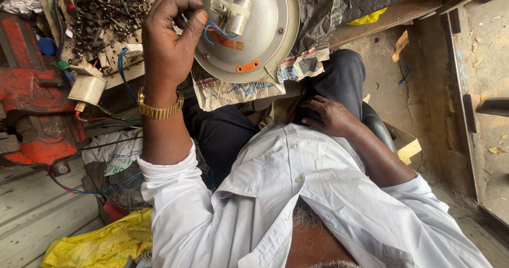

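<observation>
**Wires pinched at the fan housing**

My right hand [330,117] rests flat on my thigh, fingers spread, holding nothing. My left hand [170,40] is raised, its fingers pinched on blue wires [214,32] at the round grey housing [265,40], probably to steady them beside the capacitor [236,14]. Beyond, loose bolts [103,8] and a red vise [32,103] crowd the bench.

This was a cluttered repair workshop; a red bench vise [32,114] stood at nine o'clock; a heap of loose nuts, bolts and hooks [103,8] lay at eleven; stray wires [106,117], a worn wooden bench [392,16] and dusty floor [413,87] showed it.
</observation>
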Demonstrator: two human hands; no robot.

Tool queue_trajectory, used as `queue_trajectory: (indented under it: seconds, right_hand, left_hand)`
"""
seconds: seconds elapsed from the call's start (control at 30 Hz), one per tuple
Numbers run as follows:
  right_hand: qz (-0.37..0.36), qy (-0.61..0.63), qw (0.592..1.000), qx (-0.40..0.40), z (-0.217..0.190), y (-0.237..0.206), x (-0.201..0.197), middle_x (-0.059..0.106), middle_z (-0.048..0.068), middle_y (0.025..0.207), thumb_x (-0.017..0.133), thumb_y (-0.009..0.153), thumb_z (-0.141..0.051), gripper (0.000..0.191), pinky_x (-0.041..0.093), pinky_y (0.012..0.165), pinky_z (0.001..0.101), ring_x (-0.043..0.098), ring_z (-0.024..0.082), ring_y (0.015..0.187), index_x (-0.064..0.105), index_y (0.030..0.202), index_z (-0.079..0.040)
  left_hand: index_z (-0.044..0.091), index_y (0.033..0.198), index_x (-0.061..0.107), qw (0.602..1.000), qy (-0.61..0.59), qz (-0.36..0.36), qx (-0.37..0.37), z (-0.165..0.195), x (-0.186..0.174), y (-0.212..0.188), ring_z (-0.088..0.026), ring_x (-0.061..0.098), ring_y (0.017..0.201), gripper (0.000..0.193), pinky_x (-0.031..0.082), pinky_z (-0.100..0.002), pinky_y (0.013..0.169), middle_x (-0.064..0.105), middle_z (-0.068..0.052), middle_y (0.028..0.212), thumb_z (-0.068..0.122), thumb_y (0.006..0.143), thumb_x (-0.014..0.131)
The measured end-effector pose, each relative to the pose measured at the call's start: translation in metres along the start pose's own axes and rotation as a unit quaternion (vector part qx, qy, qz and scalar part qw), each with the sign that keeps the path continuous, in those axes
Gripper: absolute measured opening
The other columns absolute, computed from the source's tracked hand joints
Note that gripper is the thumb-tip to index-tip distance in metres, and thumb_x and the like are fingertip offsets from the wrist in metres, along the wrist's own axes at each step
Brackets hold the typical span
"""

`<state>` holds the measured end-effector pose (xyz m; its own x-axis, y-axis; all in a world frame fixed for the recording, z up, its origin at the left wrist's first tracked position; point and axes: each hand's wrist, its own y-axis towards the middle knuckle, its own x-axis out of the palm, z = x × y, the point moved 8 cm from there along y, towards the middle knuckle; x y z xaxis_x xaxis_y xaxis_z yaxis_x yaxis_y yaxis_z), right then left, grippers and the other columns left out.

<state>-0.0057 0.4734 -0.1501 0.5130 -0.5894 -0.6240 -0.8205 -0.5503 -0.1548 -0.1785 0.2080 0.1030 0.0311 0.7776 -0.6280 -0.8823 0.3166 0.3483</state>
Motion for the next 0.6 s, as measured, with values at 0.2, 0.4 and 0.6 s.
queue_trajectory:
  seconds: [0.2,0.4,0.6]
  right_hand:
    - [-0.016,0.002,1.000,0.006,-0.001,0.007,0.000,0.067,0.013,0.125,0.071,0.091,-0.037,0.046,0.052,0.098,0.0434,0.062,0.033,0.119,0.066,0.125,-0.006]
    - [0.001,-0.002,1.000,-0.011,-0.005,0.014,-0.008,0.067,0.014,0.123,0.072,0.091,-0.035,0.045,0.052,0.098,0.0439,0.062,0.034,0.118,0.067,0.124,-0.005]
    - [-0.002,0.012,1.000,-0.015,-0.011,0.020,-0.012,0.068,0.016,0.122,0.072,0.091,-0.034,0.045,0.053,0.096,0.0442,0.064,0.035,0.114,0.067,0.124,-0.004]
  left_hand:
    - [0.002,0.125,0.065,0.994,0.021,-0.035,0.101,0.015,-0.005,0.010,-0.019,0.067,0.111,0.025,0.057,-0.031,0.094,0.068,-0.009,0.117,0.020,0.111,0.075]
    - [0.003,0.124,0.069,0.987,0.057,-0.082,0.125,0.019,0.002,0.023,-0.022,0.073,0.110,0.018,0.060,-0.035,0.094,0.071,-0.010,0.119,0.014,0.111,0.076]
    - [0.002,0.119,0.067,0.979,0.074,-0.056,0.182,0.029,-0.003,0.027,-0.027,0.071,0.107,0.013,0.057,-0.039,0.091,0.071,-0.011,0.118,0.006,0.108,0.073]
